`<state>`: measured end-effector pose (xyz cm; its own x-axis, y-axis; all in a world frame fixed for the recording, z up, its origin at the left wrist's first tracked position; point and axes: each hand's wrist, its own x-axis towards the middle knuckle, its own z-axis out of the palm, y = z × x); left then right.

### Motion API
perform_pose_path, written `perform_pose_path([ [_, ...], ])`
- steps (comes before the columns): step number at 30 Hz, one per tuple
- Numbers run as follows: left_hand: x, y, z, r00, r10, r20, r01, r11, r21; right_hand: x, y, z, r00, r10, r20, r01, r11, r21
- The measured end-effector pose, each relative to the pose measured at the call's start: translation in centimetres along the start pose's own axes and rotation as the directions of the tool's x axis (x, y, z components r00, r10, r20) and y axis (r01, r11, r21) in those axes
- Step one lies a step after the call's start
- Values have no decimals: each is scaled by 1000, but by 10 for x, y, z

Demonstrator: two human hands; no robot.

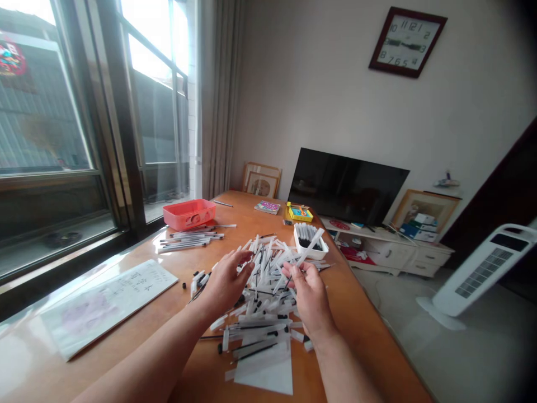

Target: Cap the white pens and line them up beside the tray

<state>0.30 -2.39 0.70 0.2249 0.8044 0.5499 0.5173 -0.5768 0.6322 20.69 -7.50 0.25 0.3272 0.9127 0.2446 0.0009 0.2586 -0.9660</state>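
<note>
My right hand (309, 291) is closed in a pinch on a translucent pen tube (311, 246) that slants up toward the white basket. My left hand (230, 280) hovers at the left side of the pile, thumb and fingers apart, with nothing visible in it. Between and below both hands spreads a heap of loose pen parts (268, 305): clear tubes, dark refills and black caps. A white basket (315, 253) behind the right hand holds more clear tubes with black ends standing upright. Under the near edge of the heap lies a white sheet (272, 372).
On the left are a red plastic box (188, 215), a row of pens (188, 240) and a thin booklet (109, 305). A small book (267, 207) and a yellow box (299, 212) sit at the table's far end. The table's right edge (380, 316) drops to the floor.
</note>
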Motion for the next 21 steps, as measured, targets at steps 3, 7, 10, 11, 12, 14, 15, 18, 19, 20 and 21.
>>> perform_pose_path([
  [3, -1, 4, 0, 997, 33, 74, -34, 999, 3, 5, 1, -6, 995, -12, -100, 19, 997, 71],
  [7, -1, 7, -1, 991, 60, 117, -63, 998, 23, 13, 2, -17, 971, -29, -239, 60, 990, 124],
  [10, -1, 8, 0, 983, 79, 166, -87, 995, 42, 19, 3, -25, 945, -36, -327, 94, 982, 165],
  [11, -2, 9, 0, 978, 93, 186, -103, 994, 46, 20, 4, -27, 938, -35, -345, 101, 979, 176],
  [12, -2, 9, 0, 973, 109, 205, -121, 991, 50, 22, 6, -29, 933, -34, -358, 107, 977, 186],
  [14, -3, 10, 1, 962, 135, 239, -153, 987, 58, 25, 9, -32, 929, -24, -371, 110, 971, 213],
  [15, -3, 11, 2, 957, 143, 252, -163, 985, 61, 27, 11, -34, 927, -18, -374, 110, 968, 226],
  [18, -3, 12, 2, 952, 144, 272, -168, 983, 68, 29, 13, -35, 923, -5, -385, 102, 968, 231],
  [19, -3, 12, 2, 952, 142, 272, -165, 984, 65, 28, 12, -35, 924, 2, -382, 92, 970, 226],
  [20, -2, 12, 2, 953, 139, 268, -159, 986, 56, 27, 10, -34, 929, 13, -370, 76, 972, 224],
  [21, -2, 11, 2, 957, 129, 260, -145, 989, 41, 24, 8, -32, 938, 29, -345, 52, 974, 222],
])
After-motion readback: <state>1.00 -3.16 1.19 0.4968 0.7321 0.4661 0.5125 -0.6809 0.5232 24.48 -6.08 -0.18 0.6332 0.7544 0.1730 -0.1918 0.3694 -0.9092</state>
